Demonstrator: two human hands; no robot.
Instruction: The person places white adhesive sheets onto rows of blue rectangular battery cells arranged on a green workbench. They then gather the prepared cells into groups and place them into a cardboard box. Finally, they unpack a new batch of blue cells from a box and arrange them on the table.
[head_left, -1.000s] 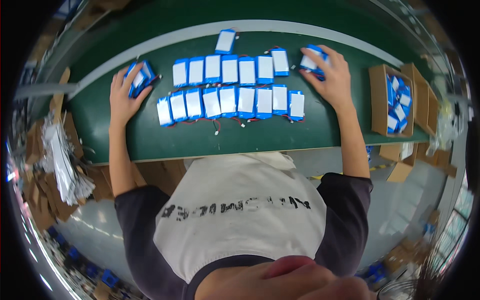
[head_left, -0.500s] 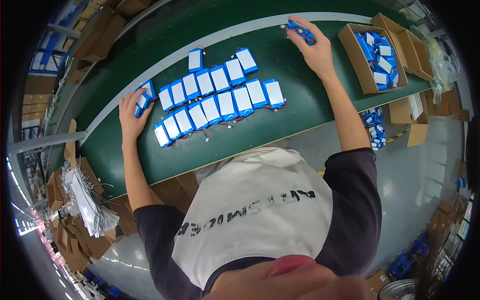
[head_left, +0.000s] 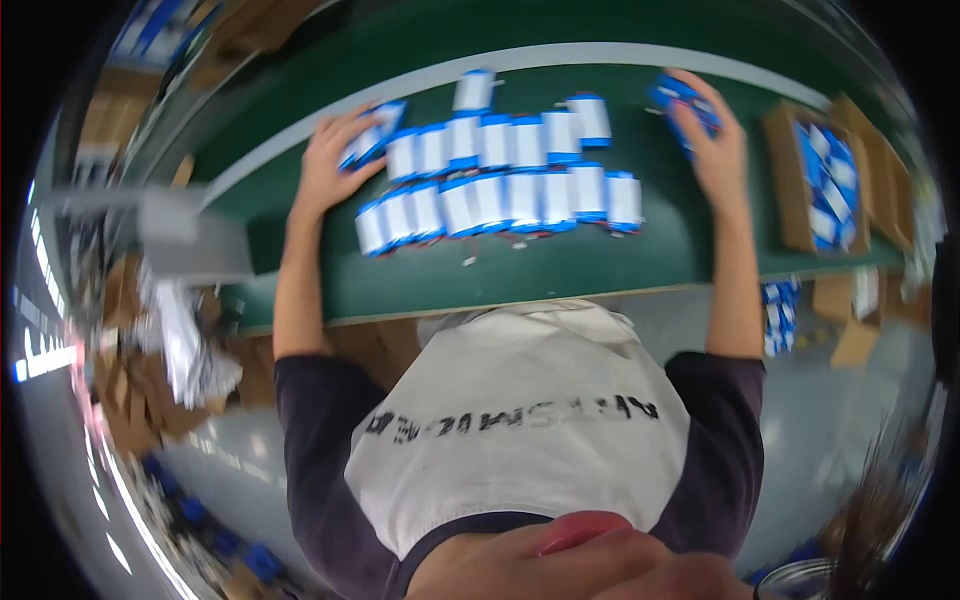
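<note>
Blue battery packs with white faces and thin wires lie in two slanting rows [head_left: 490, 203] on a green table [head_left: 560, 270]. At the left end of the upper row, my left hand [head_left: 335, 160] curls its fingers over a battery pack [head_left: 372, 137] on the table. One more pack [head_left: 474, 92] lies behind the upper row. Right of the rows, my right hand [head_left: 712, 140] grips a small bunch of blue battery packs [head_left: 682, 108], raised near the table's far side. Motion blur hides how many it holds.
An open cardboard box [head_left: 790, 185] of battery packs stands at the table's right end, with another carton [head_left: 880, 170] beside it. A white strip [head_left: 560, 55] runs along the back. More packs [head_left: 780, 315] sit below the table edge at right.
The view has swung round, so the rows appear more level and further right. My left hand still holds its pack. My right hand has come slightly nearer with its packs, which have turned.
</note>
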